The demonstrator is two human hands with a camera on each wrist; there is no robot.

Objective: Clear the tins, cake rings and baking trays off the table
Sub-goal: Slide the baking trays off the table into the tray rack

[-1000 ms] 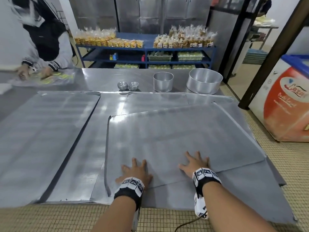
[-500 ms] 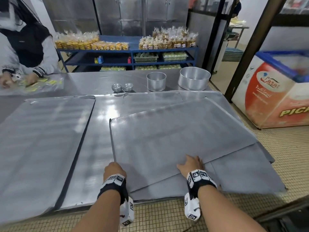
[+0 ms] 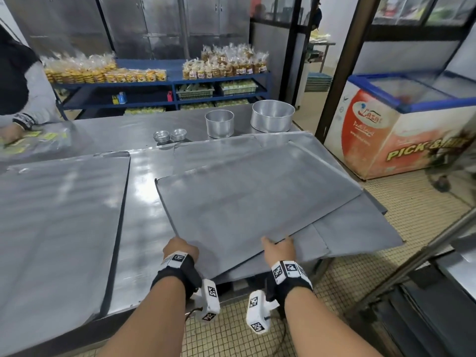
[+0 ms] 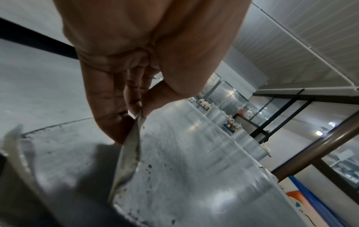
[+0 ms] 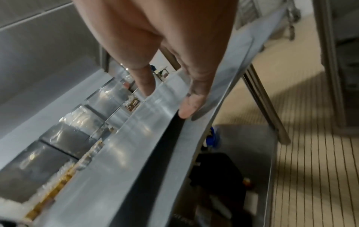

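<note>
Head view: both hands, left (image 3: 180,249) and right (image 3: 279,249), gripping top baking tray (image 3: 255,199) by near edge above table (image 3: 139,217).

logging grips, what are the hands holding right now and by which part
Both hold the top baking tray by its near edge: left hand pinching the near-left corner, right hand gripping further along.

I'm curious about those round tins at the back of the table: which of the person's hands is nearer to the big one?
Right. The right hand grips the top baking tray's near edge, below the large round tin; the left hand grips that edge's left corner, farther away.
</note>
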